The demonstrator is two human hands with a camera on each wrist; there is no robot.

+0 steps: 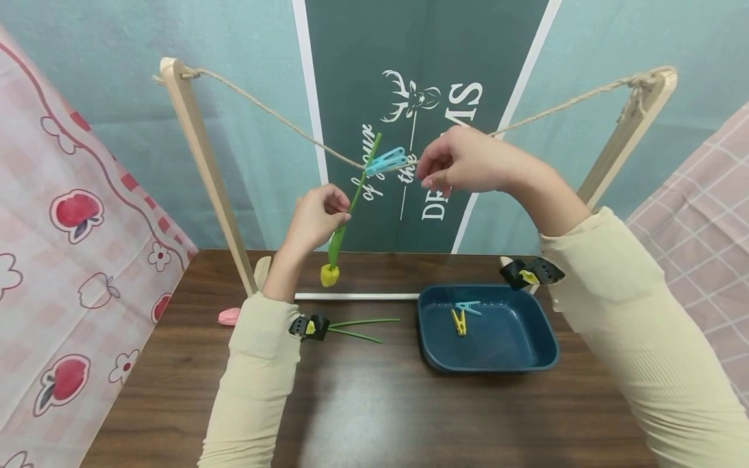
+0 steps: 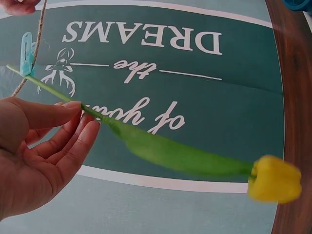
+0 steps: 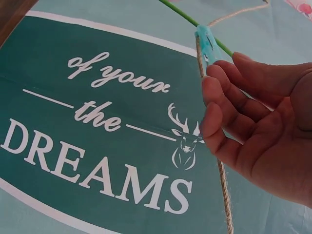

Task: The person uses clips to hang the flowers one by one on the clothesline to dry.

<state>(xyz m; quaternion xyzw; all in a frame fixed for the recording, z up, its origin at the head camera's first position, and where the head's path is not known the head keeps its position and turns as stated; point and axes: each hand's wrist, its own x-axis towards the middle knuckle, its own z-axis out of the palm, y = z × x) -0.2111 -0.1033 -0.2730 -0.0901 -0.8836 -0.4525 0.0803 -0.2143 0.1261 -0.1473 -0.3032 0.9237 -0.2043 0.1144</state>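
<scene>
One yellow tulip hangs bloom-down from a rope

A light blue clothes peg (image 1: 385, 161) clips the upper stem of the yellow tulip (image 2: 178, 155) at the dip of a twisted rope (image 3: 224, 190). The tulip slants, its bloom hanging lowest, above the table's far edge and left of its middle. The left hand (image 1: 318, 218) pinches the stem between thumb and forefinger, between the peg and the leaf; its other fingers curl behind. The right hand (image 1: 468, 159) is just beside the peg's handle end, its fingers loosely bent and close together; the head view shows a gap between them and the peg.

Two wooden posts, a left post (image 1: 205, 162) and a right post (image 1: 629, 136), carry the rope's ends. On the brown table (image 1: 351, 416), a dark blue basin (image 1: 497, 338) stands toward the far right corner. In it, a yellow peg (image 1: 459, 322) lies near a second blue peg (image 1: 469, 308), toward the far wall. Near the table's left edge a pink bloom (image 1: 229, 316) shows beside the left sleeve (image 1: 257, 370); two green stems (image 1: 363, 321) emerge on the sleeve's other side. A white rod (image 1: 363, 296) runs parallel to the far edge, up to the basin.
</scene>
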